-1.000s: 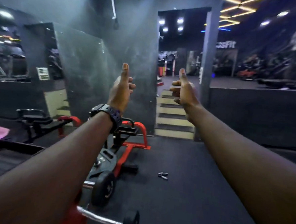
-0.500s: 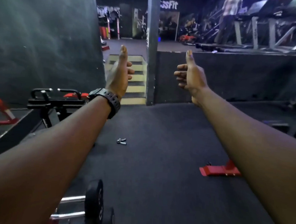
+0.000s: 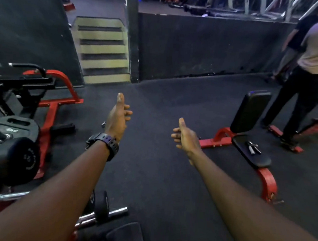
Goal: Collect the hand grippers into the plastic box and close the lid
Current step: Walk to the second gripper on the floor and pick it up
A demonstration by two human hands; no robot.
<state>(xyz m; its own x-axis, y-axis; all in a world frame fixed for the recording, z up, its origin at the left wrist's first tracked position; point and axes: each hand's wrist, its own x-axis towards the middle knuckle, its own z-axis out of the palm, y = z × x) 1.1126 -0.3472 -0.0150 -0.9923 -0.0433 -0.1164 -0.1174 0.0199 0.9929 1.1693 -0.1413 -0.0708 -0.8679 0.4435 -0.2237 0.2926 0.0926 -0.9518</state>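
Both hands are empty, thumbs up and fingers (image 3: 174,135) loosely curled: left hand (image 3: 117,117), right hand (image 3: 186,139). One metal hand gripper (image 3: 253,147) rests on the right black padded desk (image 3: 253,157); another (image 3: 103,124) peeks out on the floor behind the left hand. No plastic box shows.

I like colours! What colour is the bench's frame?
Red, under a black pad; the bench shows in the head view.

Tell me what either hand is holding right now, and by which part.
Nothing is held. The left hand and the right hand are both empty, thumbs up, fingers loosely curled in the air.
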